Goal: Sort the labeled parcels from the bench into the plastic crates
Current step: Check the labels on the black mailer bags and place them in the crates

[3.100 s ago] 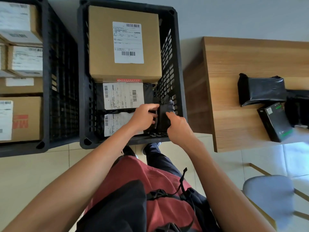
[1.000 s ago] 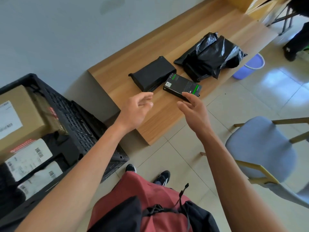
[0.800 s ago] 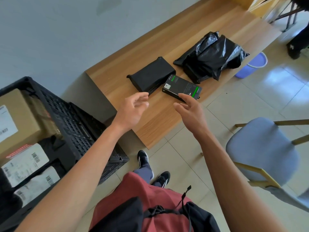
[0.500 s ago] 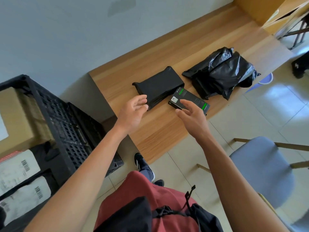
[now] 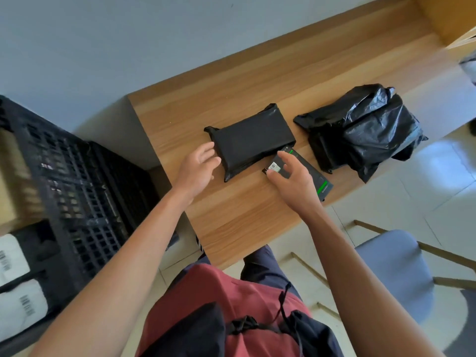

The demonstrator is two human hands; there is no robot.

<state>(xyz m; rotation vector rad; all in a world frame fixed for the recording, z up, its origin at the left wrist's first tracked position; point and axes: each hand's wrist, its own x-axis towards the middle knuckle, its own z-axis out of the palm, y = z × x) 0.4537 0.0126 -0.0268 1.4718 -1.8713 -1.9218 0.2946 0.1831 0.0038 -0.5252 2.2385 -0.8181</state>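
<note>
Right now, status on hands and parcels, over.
Left hand open beside black parcel. Right hand open over green-striped box. Neither gripped yet. Crumpled bag on bench, clear of both.

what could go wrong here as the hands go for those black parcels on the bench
1. The small black box lies close to the bench front edge, partly under the right hand; a clumsy nudge could push it off onto the floor.
2. The flat black parcel is wrapped in smooth plastic, and the left hand is open at one end only, so a one-handed grip may slip.
3. The box abuts that parcel; lifting one may drag the other.
</note>
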